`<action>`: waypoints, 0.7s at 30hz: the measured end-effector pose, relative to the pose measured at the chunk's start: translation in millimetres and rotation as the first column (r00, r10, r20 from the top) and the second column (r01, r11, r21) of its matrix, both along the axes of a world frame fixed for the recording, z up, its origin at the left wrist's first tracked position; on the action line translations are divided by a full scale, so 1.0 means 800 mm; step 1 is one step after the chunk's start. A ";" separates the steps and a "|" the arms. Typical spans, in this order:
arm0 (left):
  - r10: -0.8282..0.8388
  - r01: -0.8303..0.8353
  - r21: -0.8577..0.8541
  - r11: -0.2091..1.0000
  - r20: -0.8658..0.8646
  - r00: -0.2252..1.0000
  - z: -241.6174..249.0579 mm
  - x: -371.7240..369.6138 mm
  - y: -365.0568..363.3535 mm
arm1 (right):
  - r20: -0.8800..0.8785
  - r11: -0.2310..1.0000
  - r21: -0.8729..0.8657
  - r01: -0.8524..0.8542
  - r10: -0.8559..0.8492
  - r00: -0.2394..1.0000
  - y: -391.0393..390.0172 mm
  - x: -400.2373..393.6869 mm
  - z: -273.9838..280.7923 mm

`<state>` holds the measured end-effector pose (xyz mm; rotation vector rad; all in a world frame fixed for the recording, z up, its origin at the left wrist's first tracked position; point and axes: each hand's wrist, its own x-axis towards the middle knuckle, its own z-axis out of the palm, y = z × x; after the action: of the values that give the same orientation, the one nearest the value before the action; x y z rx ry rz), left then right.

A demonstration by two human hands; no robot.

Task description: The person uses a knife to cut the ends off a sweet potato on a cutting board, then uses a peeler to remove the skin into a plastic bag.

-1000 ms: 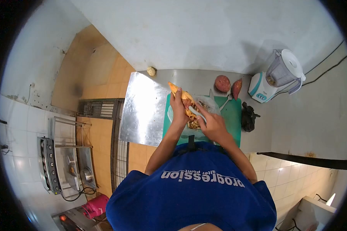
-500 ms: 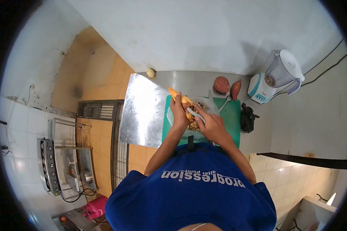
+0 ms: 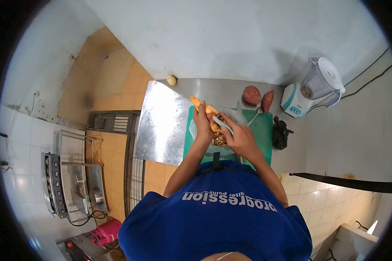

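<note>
My left hand (image 3: pixel 203 126) is wrapped round a partly peeled sweet potato (image 3: pixel 196 102), its orange flesh showing at the far tip. In my right hand (image 3: pixel 243 140) is a peeler with a pale grey handle (image 3: pixel 222 124), held against the near part of the sweet potato; its blade is too small to make out. Below both hands, a heap of peelings (image 3: pixel 219 140) lies in a clear plastic bag (image 3: pixel 235 115). The bag rests on a green cutting board (image 3: pixel 263 137).
Two reddish sweet potatoes (image 3: pixel 251 95) lie beyond the board, near a knife (image 3: pixel 239 106) and a fork-like utensil (image 3: pixel 258 112). A black plastic bag (image 3: pixel 281 132) and a blender (image 3: pixel 307 89) stand to the right. A small pale round item (image 3: pixel 171 80) sits by the wall on the steel table (image 3: pixel 157 126).
My right hand and the peeler have shifted slightly along the sweet potato. My left hand keeps its hold, and the things on the table stay put.
</note>
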<state>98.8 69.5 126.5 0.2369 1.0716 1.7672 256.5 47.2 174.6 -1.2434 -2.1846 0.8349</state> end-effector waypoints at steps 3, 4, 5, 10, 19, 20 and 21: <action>-0.002 0.002 -0.002 1.000 0.020 1.000 -0.002 -0.001 0.001 | -0.019 0.999 0.052 0.007 -0.006 1.000 -0.003 -0.001 -0.003; 0.019 -0.019 0.009 1.000 0.058 0.998 -0.006 -0.006 0.004 | 0.040 1.000 0.024 -0.006 0.005 0.999 -0.003 -0.002 -0.004; 0.019 -0.020 0.011 1.000 0.057 0.998 -0.011 -0.014 0.010 | 0.039 1.000 0.027 -0.007 0.006 0.999 -0.007 0.000 -0.004; 0.105 -0.108 0.095 0.990 0.037 0.994 0.000 -0.045 0.021 | 0.041 0.998 -0.058 -0.026 0.028 0.999 0.000 0.012 -0.018; 0.096 -0.094 0.106 0.990 -0.018 0.995 0.026 -0.034 0.018 | 0.164 0.985 -0.171 -0.036 0.064 0.984 -0.013 0.004 0.000; 0.105 -0.103 0.103 0.989 -0.010 0.994 0.012 -0.043 0.026 | 0.145 0.984 -0.176 -0.014 0.040 0.989 -0.007 0.009 -0.002; 0.106 -0.105 0.098 0.990 -0.006 0.994 0.016 -0.040 0.025 | 0.126 0.982 -0.191 0.009 0.015 0.992 -0.007 0.012 -0.003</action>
<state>66.6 89.5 139.0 0.2545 1.0233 1.9172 265.9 41.9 172.5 -1.4207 -2.2483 1.0129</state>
